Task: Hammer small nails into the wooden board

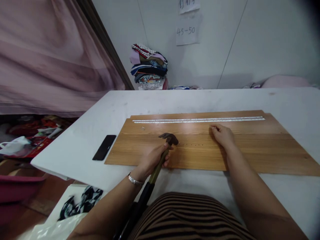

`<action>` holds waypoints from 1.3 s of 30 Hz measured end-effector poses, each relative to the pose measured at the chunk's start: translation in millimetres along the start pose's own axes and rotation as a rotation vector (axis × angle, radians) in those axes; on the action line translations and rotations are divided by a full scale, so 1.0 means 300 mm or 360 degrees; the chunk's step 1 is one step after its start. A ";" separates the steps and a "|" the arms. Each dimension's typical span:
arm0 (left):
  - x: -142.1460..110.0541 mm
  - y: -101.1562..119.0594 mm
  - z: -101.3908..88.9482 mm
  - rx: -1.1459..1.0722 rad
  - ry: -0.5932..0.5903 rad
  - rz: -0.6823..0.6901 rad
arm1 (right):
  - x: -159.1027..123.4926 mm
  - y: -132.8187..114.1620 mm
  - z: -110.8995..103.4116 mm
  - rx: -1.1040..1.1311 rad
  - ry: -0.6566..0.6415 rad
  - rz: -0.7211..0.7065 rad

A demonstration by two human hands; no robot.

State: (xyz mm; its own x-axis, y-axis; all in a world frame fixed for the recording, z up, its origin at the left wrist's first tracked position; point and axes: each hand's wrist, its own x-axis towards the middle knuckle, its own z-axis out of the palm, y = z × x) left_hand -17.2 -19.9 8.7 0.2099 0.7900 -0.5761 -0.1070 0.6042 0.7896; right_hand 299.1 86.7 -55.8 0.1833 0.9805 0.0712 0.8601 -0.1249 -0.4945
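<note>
The left hand [156, 159] is wrapped firmly round the olive handle of a dark-headed metal claw hammer [156, 174], its head at the left end of a row of small dark dots [191, 144] on a brown wood-grain board [252, 146]; the right hand [223, 135] is curled over the board; whether it pinches anything, I cannot tell.

black phone [104, 147] | clothes stack [150, 69] near wall [212, 43] | "45-50" paper [187, 35] | pink curtain [55, 56], left
</note>
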 end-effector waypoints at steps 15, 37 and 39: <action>0.027 0.016 -0.002 0.0071 -0.0059 -0.0079 | 0.002 -0.011 -0.005 -0.0034 -0.0032 0.0044; 0.041 -0.001 0.034 0.0166 -0.0042 0.0032 | 0.005 -0.012 -0.005 -0.0028 -0.0044 0.0082; 0.040 0.001 0.035 0.0158 -0.0044 0.0029 | 0.004 -0.015 -0.006 -0.0027 -0.0036 0.0080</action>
State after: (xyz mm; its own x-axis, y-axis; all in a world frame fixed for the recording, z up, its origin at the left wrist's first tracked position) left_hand -4.6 -11.3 4.1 0.2358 0.7969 -0.5562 -0.0146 0.5752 0.8179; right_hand 296.4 88.2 -51.9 0.2160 0.9760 0.0267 0.8581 -0.1767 -0.4822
